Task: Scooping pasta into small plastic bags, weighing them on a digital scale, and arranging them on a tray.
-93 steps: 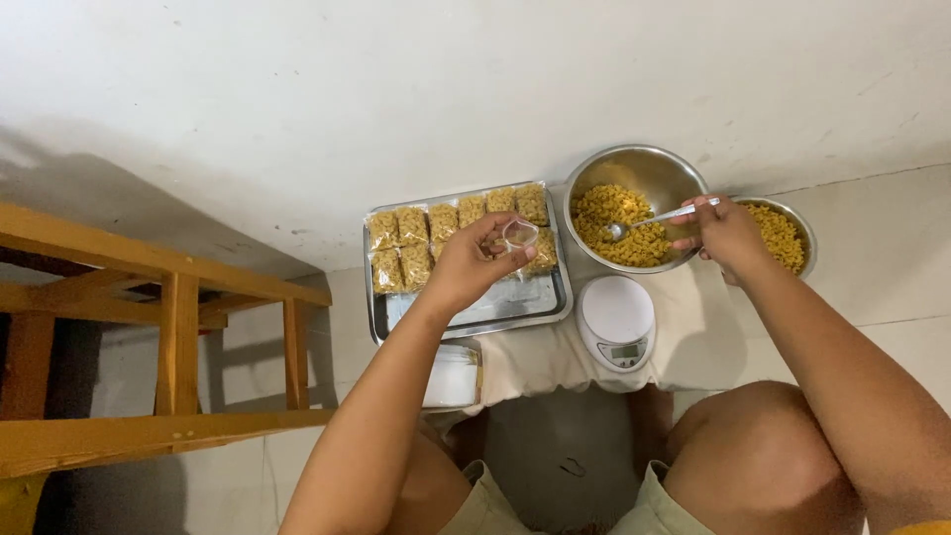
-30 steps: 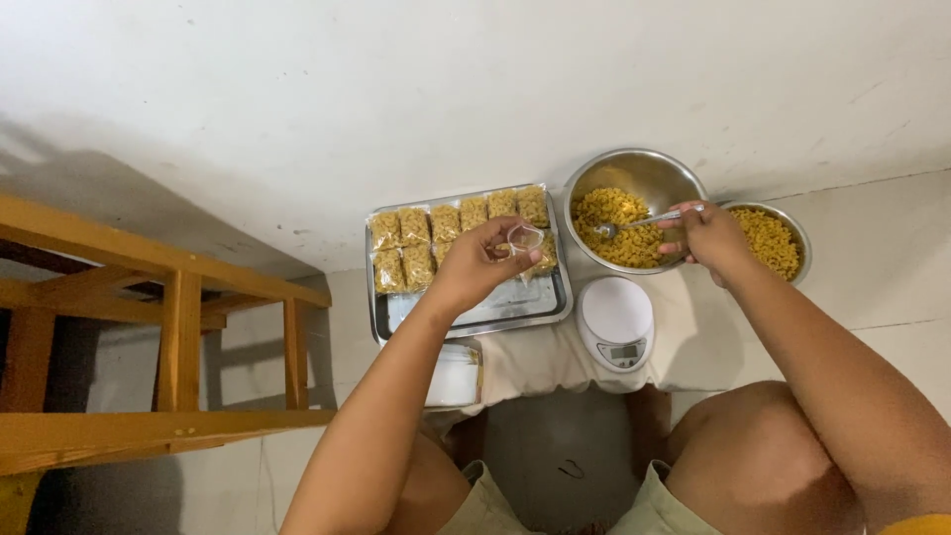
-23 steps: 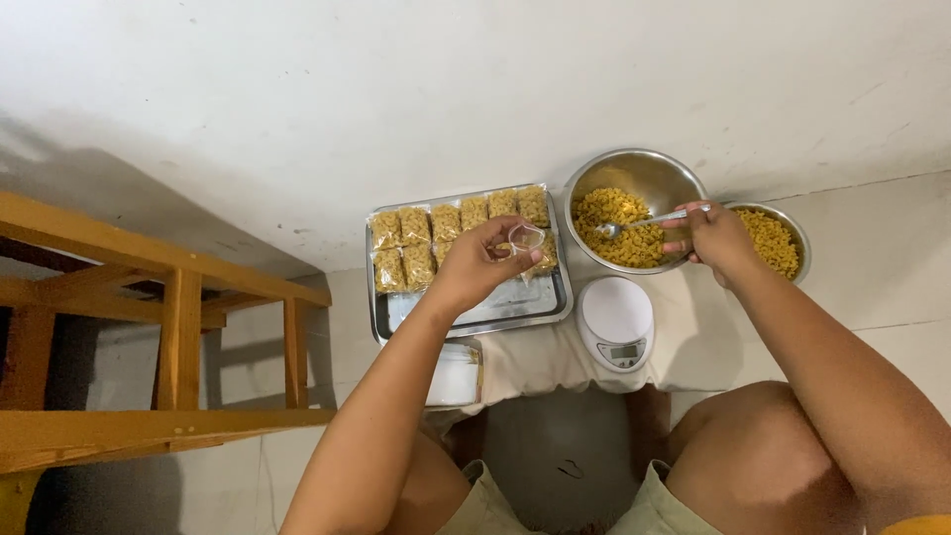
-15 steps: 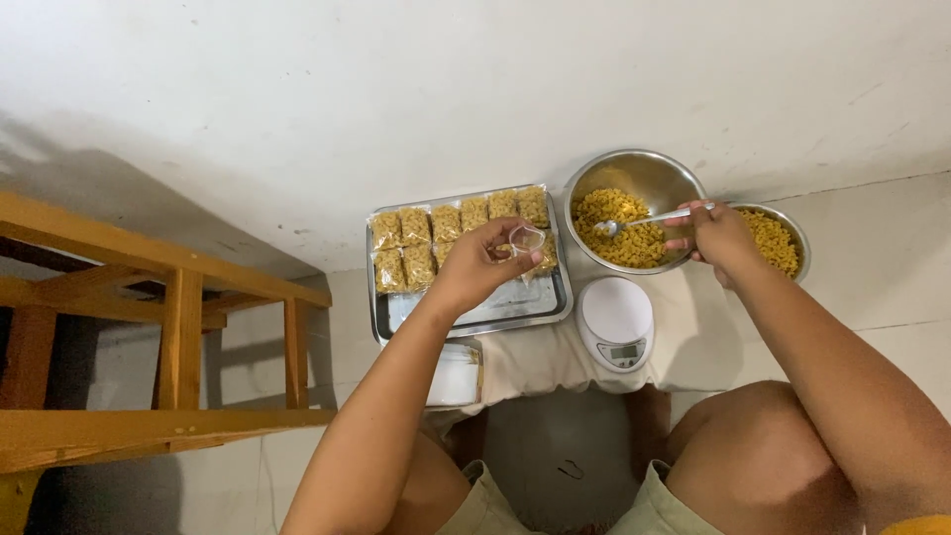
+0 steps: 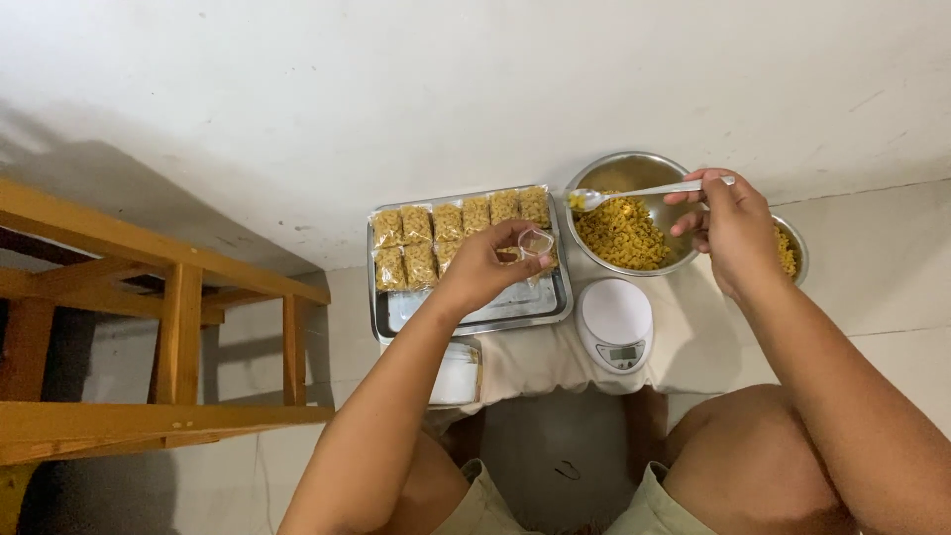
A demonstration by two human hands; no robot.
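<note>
My left hand (image 5: 485, 267) holds a small clear plastic bag (image 5: 536, 244) above a steel tray (image 5: 466, 312). My right hand (image 5: 728, 226) grips a metal spoon (image 5: 634, 192) by its handle, and the loaded bowl of the spoon hangs over the left rim of a large steel bowl (image 5: 634, 168) of yellow macaroni (image 5: 624, 233). Several filled packets of macaroni (image 5: 436, 233) lie in rows along the far side of the tray.
A white kitchen scale (image 5: 615, 322) stands on a pale cloth (image 5: 535, 362) in front of the bowl. A second steel bowl of macaroni (image 5: 790, 253) sits behind my right hand. A white box (image 5: 458, 374) lies below the tray. A wooden frame (image 5: 149, 327) stands at left.
My right hand has lifted the spoon out of the macaroni and moved it left, loaded, toward the bag. My left hand keeps the bag over the tray.
</note>
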